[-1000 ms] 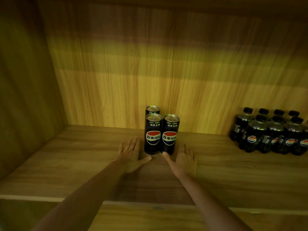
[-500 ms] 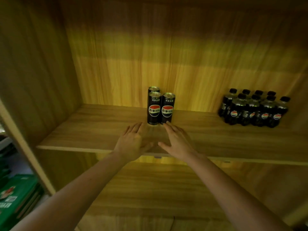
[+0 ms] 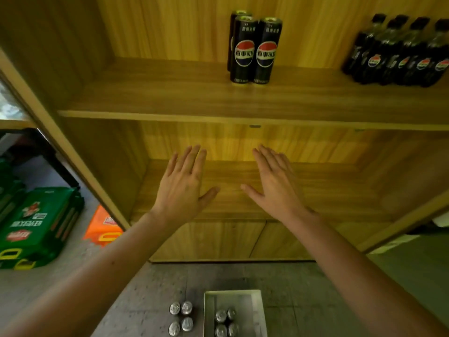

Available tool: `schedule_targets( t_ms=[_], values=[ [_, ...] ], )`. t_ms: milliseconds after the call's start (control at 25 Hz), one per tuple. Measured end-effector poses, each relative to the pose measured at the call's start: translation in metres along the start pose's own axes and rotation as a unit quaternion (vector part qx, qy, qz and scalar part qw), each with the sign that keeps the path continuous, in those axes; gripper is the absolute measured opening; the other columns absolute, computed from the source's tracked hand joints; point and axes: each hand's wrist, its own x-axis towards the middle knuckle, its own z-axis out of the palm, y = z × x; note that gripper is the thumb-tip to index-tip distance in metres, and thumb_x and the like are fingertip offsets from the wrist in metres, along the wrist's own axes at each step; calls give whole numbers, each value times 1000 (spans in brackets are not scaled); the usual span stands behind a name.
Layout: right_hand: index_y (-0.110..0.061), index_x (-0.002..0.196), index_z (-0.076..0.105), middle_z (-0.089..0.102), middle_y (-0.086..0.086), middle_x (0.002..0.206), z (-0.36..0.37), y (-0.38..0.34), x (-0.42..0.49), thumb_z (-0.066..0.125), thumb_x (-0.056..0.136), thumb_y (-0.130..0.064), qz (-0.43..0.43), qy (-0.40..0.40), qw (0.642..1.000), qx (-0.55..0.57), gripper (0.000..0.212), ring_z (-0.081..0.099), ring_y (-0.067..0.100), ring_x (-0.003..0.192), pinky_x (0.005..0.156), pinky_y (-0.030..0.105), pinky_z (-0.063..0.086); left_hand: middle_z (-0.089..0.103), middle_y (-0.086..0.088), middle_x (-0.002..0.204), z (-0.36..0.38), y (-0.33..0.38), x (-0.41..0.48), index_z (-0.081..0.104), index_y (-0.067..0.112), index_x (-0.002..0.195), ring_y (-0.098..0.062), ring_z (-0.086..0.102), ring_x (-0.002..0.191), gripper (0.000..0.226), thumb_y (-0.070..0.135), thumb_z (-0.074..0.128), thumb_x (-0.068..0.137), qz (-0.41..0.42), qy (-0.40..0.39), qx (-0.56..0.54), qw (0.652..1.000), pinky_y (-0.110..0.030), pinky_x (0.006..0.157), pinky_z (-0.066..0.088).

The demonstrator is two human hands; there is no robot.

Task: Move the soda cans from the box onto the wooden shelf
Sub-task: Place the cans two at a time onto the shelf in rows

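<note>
1. Below the wooden shelf [image 3: 170,98] front edge: left hand [image 3: 181,188] and right hand [image 3: 275,186], both spread flat, palms down, fingers apart, gripping nothing, level with the lower compartment of the cabinet.
2. On the wooden shelf, near middle: three black soda cans [image 3: 254,48] upright, two in front touching side by side, one behind the left one, mostly hidden. Labels face out.
3. Right of those cans on same shelf, well apart: cluster of small black soda bottles [image 3: 398,54], upright, packed together.
4. Straight down from the shelf, on grey floor: white box [image 3: 211,312] open, four can tops [image 3: 226,321] visible inside along its left part. Just left of the box, outside it: four more cans [image 3: 181,318] standing on the floor in a two-by-two block.
5. Left of the cabinet, on floor: green drink cartons [image 3: 36,227] and an orange pack [image 3: 103,227]; not part of task.
6. Judged stage: some cans placed, hands free, next pickup from the box likely.
7. Handling guess: full slim cans, moderately heavy, rigid but thin-walled so dentable if squeezed hard; smooth printed metal, possibly slippery. Tall and narrow, so tippy when set down.
8. Hold advice: wrap around mid-body, one can per hand, or pinch rim from above to lift clear of box wall, then regrip. Set down flat beside the existing cans, avoid bumping them.
</note>
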Motion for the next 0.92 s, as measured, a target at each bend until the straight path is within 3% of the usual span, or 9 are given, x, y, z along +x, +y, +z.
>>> schedule_targets(
  t_ms=[320, 480, 560, 760, 920],
  values=[
    [-7, 143, 23, 20, 12, 153, 140, 26, -63, 50, 84, -47, -4, -9, 1000, 30, 76, 21, 27, 141, 113, 37, 7, 25, -15, 152, 137, 3, -68, 20, 6, 144, -27, 18, 142, 79, 58, 33, 86, -12, 3, 6, 1000, -41, 115, 6],
    [-4, 140, 30, 29, 15, 150, 251, 47, -105, 50, 82, -46, -7, 0, 999, 33, 74, 30, 30, 137, 112, 38, 13, 30, -17, 150, 254, 15, -113, 26, 3, 142, -30, 24, 141, 80, 58, 32, 84, -7, -5, 0, 1000, -44, 114, 13],
    [-6, 141, 27, 25, 13, 152, 316, 58, -128, 53, 85, -43, -5, -17, 999, 35, 73, 26, 28, 139, 113, 38, 11, 31, -17, 149, 319, 18, -139, 27, 2, 141, -30, 25, 140, 80, 57, 33, 84, -7, -16, -2, 1000, -44, 114, 15],
    [-12, 145, 13, 10, 8, 156, 482, 75, -182, 48, 88, -42, -1, -58, 998, 17, 73, 11, 21, 144, 114, 34, 1, 18, -13, 155, 483, 17, -206, 14, 6, 145, -27, 13, 144, 81, 55, 39, 86, -19, -51, -12, 998, -40, 115, 3],
    [-13, 145, 14, 11, 6, 156, 591, 79, -221, 51, 88, -37, 7, -56, 997, 47, 71, 13, 20, 143, 116, 33, 2, 15, -12, 156, 588, 17, -258, 10, 6, 146, -25, 10, 145, 81, 54, 40, 87, -20, -76, -29, 997, -40, 117, 2]
  ],
)
